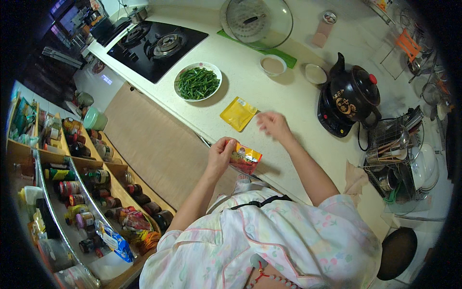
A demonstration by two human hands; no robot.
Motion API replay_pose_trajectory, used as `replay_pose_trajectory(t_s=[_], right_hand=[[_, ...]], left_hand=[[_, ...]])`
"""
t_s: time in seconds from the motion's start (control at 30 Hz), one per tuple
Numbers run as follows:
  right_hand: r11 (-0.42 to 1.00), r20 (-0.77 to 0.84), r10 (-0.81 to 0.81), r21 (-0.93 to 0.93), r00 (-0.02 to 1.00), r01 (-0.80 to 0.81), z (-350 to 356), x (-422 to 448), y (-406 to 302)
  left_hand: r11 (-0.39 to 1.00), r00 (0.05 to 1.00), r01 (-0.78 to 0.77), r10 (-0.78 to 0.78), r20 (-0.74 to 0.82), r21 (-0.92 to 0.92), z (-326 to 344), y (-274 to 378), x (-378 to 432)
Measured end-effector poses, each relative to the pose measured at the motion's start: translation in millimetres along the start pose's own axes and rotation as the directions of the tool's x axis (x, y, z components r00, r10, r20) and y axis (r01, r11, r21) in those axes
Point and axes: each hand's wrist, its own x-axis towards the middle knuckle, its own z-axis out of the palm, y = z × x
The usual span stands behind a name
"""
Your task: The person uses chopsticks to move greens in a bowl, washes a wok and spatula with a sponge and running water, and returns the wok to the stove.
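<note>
My left hand point(221, 153) grips a red and yellow food packet point(245, 159) by its left end, at the counter's front edge. To its right, my right hand point(272, 125) hovers above the counter, blurred; its fingers are curled, and whether anything small is between them is unclear. Just left of that hand a yellow packet point(238, 113) lies flat on the pale countertop point(299, 101). Further left sits a white plate point(177, 93) heaped with cut green stalk vegetables point(199, 83). A white bowl point(273, 65) of cloudy pale liquid stands behind the yellow packet.
A black gas hob point(158, 47) is at the far left. The glass lid point(259, 21) leans at the back wall. On the right are a black electric pot point(355, 92), a small dish point(316, 73) and a wire dish rack point(393, 159). Shelves of jars point(75, 188) stand on my left.
</note>
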Motion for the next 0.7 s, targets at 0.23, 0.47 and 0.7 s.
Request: replay_pose_trajectory(t_s=[0.23, 0.47, 0.7], right_hand=[[0.747, -0.118, -0.301, -0.646, 0.946, 0.156, 17.3, 59.3, 0.8], [0.876, 0.049, -0.334, -0.352, 0.941, 0.330, 5.9, 43.8, -8.1], [0.860, 0.258, -0.369, -0.270, 0.893, 0.433, -16.1, -18.1, -84.3]], left_hand=[[0.986, 0.990, 0.126, -0.132, -0.047, -0.106, -7.0, 6.1, -6.5], [0.993, 0.983, 0.118, -0.119, -0.143, -0.017, -20.9, 10.5, 2.3], [0.994, 0.998, -0.034, 0.038, -0.040, 0.108, -24.7, 41.5, 29.7]])
